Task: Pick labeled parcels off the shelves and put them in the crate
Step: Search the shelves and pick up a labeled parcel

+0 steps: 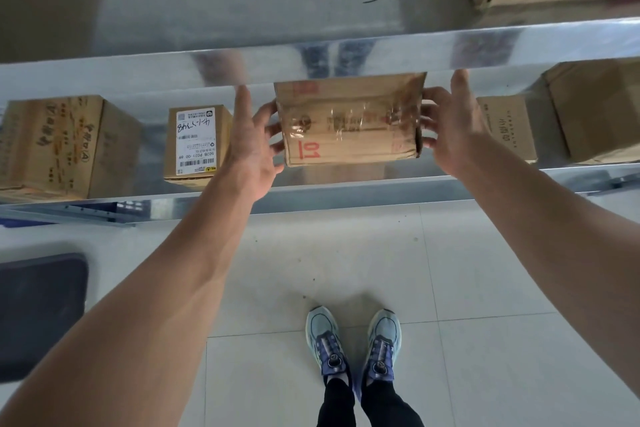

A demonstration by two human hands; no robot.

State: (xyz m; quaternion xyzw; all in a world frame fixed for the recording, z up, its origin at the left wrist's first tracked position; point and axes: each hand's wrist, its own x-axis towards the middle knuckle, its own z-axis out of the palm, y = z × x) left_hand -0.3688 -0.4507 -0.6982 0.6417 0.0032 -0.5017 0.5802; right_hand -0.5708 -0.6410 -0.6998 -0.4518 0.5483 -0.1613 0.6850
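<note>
Fingers (272,114) of the left hand (251,146) bend against the left end of a brown cardboard parcel (346,135). Those of the right hand (450,128) curl round its right end, so the box is clasped between the two hands. Both thumbs stick up off the card, toward the beam above. The bare forearms reach out long and nearly straight from the near corners.

The parcel is a squat oblong box of creased, scuffed card. It is banded with glossy clear tape that wrinkles and catches the light, and "01" is printed in red low on its face. It sits in the middle level of a bright sheet-metal rack, and the upper beam (311,55) cuts off its far top edge. Whether its base rests on the shelf or is lifted, I cannot tell. The print under the tape is lost in glare.

Left of it stands a smaller carton (199,142) with a white paper label bearing barcodes and handwriting. Further left is a big box (52,146), its markings blurred. On the right are a plain carton (505,128) and a larger one (595,111), which the frame edge crops.

Below lie pale, smooth floor tiles (467,270) and light blue trainers (322,336). A dark rounded slab (38,315) at the near left is cropped, and I cannot say what it is.
</note>
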